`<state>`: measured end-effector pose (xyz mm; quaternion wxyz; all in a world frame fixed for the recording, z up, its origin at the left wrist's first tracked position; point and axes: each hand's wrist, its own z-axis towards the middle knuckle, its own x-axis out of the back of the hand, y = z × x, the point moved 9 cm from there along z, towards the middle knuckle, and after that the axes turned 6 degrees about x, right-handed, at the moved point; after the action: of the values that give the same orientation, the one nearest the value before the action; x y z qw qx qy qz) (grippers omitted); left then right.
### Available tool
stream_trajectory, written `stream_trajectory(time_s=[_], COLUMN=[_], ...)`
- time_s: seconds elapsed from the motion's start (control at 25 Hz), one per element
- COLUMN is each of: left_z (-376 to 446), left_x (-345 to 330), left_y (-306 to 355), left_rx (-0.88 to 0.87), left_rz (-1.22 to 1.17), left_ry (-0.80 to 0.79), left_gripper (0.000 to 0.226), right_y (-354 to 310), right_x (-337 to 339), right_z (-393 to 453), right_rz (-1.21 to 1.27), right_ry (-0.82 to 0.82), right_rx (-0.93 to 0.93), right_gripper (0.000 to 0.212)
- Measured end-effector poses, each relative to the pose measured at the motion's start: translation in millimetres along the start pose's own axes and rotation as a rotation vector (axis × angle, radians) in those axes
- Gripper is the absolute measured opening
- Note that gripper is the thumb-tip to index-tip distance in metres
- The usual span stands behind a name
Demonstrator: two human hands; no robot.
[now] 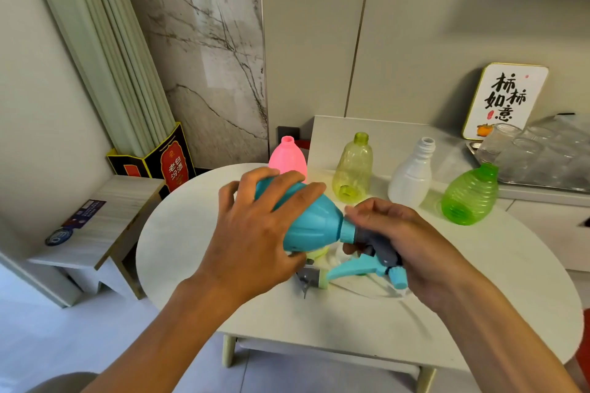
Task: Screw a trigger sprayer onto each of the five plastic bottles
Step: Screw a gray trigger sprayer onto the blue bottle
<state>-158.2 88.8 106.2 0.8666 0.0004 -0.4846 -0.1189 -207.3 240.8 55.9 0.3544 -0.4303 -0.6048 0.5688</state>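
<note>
Left hand [255, 230] wraps the blue bottle [306, 223], fingers curled; right hand [405, 246] pinches the sprayer [376, 252] at 3 o'clock, w/ four bottles behind.

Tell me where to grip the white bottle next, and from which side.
Take the white bottle around its wide lower body, coming from the front right. It stands upright with its threaded neck open on top, so a body grip leaves the neck free. The yellow-green bottle stands close on its left; the right side looks roomier.
</note>
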Motion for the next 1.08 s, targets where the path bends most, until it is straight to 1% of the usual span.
stream_trajectory(time_s=[0.04, 0.08, 0.16, 0.2, 0.28, 0.32, 0.36, 0.44, 0.48, 0.52, 0.56, 0.6, 0.68, 0.76, 0.8, 0.84, 0.96, 1.08], left_z=[1, 2, -1, -5, -12, -15, -17, -16, -16, -18, -20, -23, -29, -32, -33, -33, -29, -28], left_x=[-2, -6, -23, -32, -43, -47, -50, -54, -55, -56, -57, -59, -58, -55, -55, -57, -61, -59], left_y=[-5, -9, -4, 2, 17, 20, 21, 16, 15, 17, 21, 27, 38, 43, 42, 40, 30, 24], left_rx=[0.078, 0.181, 0.334, 0.371, 0.394, 0.41, 0.439, 0.489, 0.497, 0.505, 0.51, 0.508, 0.492, 0.475, 0.482, 0.502, 0.572, 0.568], left_rz=[-0.172, -0.407, -0.877, -1.016, -1.182, -1.229, -1.26, -1.215, -1.155, -1.117, -1.119, -1.162, -1.306, -1.425, -1.442, -1.435, -1.358, -1.339], left_ry=[-0.064, -0.16, -0.39, -0.505, -0.69, -0.734, -0.739, -0.638, -0.582, -0.55, -0.553, -0.593, -0.748, -0.877, -0.885, -0.86, -0.725, -0.658], left_gripper=[0.081, 0.081, 0.075, 0.07, 0.062, 0.058, 0.055, 0.061, 0.066, 0.069, 0.069, 0.067, 0.063, 0.061, 0.062, 0.065, 0.075, 0.075], right_y=[-3, -8, -21, -24, -22, -22, -21, -16, -12, -8, -7, -7, -12, -17, -17, -15, -13, -14], right_x=[3, 6, 6, 2, -12, -16, -17, -11, -7, -5, -7, -12, -22, -26, -27, -28, -25, -24], right_z=[2, 3, 5, 3, -1, -2, -1, 3, 5, 7, 8, 6, 0, -4, -4, -3, 2, 2], right_rz=[0.119, 0.235, 0.313, 0.318, 0.365, 0.391, 0.42, 0.423, 0.397, 0.373, 0.362, 0.37, 0.428, 0.497, 0.516, 0.52, 0.474, 0.44], right_ry=[-0.006, -0.02, -0.084, -0.134, -0.229, -0.234, -0.206, -0.053, 0.022, 0.054, 0.027, -0.05, -0.244, -0.36, -0.377, -0.366, -0.265, -0.195], right_rx=[0.018, 0.063, 0.215, 0.271, 0.299, 0.31, 0.325, 0.32, 0.303, 0.288, 0.275, 0.261, 0.253, 0.265, 0.266, 0.261, 0.251, 0.261], right_gripper=[0.034, 0.039, 0.048, 0.054, 0.062, 0.06, 0.052, 0.039, 0.037, 0.036, 0.036, 0.037, 0.044, 0.047, 0.046, 0.044, 0.041, 0.043])
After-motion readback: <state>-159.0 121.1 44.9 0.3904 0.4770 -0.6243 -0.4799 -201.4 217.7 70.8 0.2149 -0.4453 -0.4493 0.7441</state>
